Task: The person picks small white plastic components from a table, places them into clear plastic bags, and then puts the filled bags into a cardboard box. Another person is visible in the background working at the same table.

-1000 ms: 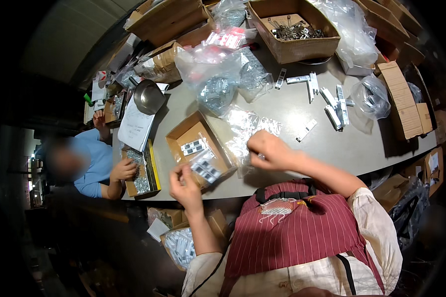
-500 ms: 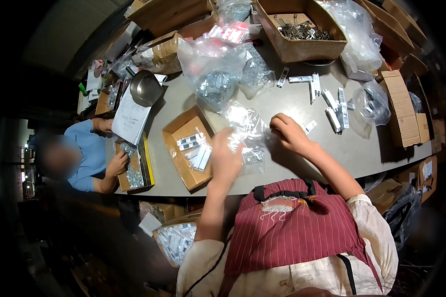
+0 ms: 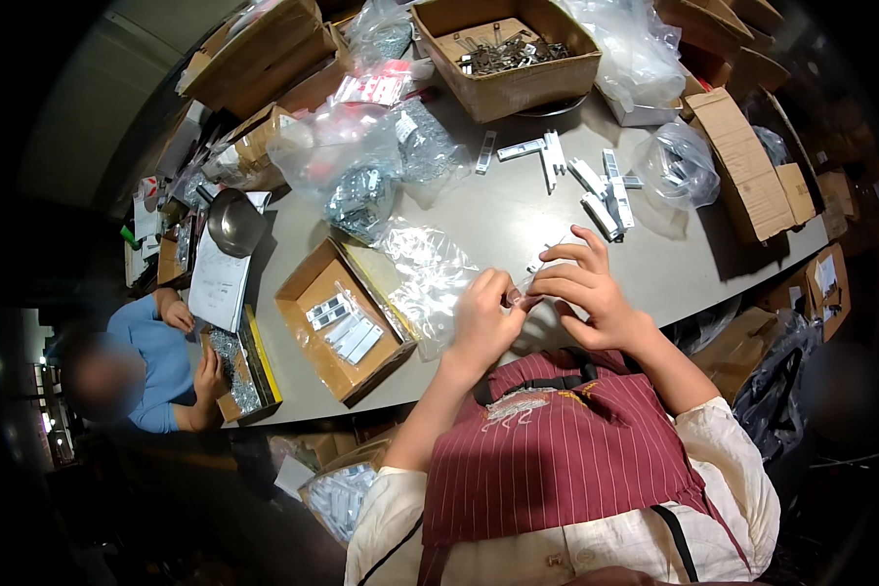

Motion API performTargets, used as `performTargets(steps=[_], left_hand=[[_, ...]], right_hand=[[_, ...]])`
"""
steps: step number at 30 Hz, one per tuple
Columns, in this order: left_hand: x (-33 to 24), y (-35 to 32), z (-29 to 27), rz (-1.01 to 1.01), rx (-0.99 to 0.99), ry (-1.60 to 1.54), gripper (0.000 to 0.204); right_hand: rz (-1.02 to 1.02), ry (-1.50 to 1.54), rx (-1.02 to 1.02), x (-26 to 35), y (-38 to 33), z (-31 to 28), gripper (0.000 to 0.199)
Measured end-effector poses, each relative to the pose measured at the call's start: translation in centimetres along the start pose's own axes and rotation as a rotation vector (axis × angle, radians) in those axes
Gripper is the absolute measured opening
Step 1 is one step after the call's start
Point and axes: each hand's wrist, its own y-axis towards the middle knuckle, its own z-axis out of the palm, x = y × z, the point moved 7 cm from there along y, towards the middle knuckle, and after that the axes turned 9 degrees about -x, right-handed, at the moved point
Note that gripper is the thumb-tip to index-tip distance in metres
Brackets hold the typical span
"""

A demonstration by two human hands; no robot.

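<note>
My left hand [image 3: 486, 314] is closed in a pinch on a small piece of clear plastic [image 3: 520, 297], which looks like a small bag. From the other side my right hand [image 3: 594, 293] meets it, fingertips at the same plastic and other fingers partly spread. What is inside the plastic is too small to make out. A slim white piece [image 3: 547, 256] shows just beyond my right fingers, partly hidden. To the left of my left hand, shiny clear plastic bags [image 3: 422, 269] lie flat on the table. Beside them stands a shallow cardboard box [image 3: 308, 286] holding several slim white pieces [image 3: 354, 337].
Several white pieces [image 3: 601, 190] lie at the far right, near a clear bag of parts [image 3: 676, 166]. A box of metal parts [image 3: 523, 93] stands at the back, beside filled plastic bags [image 3: 361, 190]. At left, a co-worker's hand [image 3: 207, 373] is over a box of small metal parts.
My left hand has moved right, off the clear bags, and now meets my right hand over the table's near edge. The whole view has shifted, with table things appearing further left.
</note>
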Motion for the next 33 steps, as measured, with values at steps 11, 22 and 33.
performTargets(steps=[11,22,33], left_hand=[[-0.2,-0.8,3.1,0.249,0.022,0.116,0.058],[5.6,-3.0,9.4,-0.507,0.122,-0.342,0.025],[6.6,-2.3,12.5,-0.599,0.097,-0.547,0.031]], right_hand=[[0.159,0.201,0.508,-3.8,-3.9,2.3,0.059],[0.333,-1.135,0.285,-20.7,-3.8,1.9,0.024],[0.869,0.111,0.094,-14.9,-5.5,0.8,0.056]])
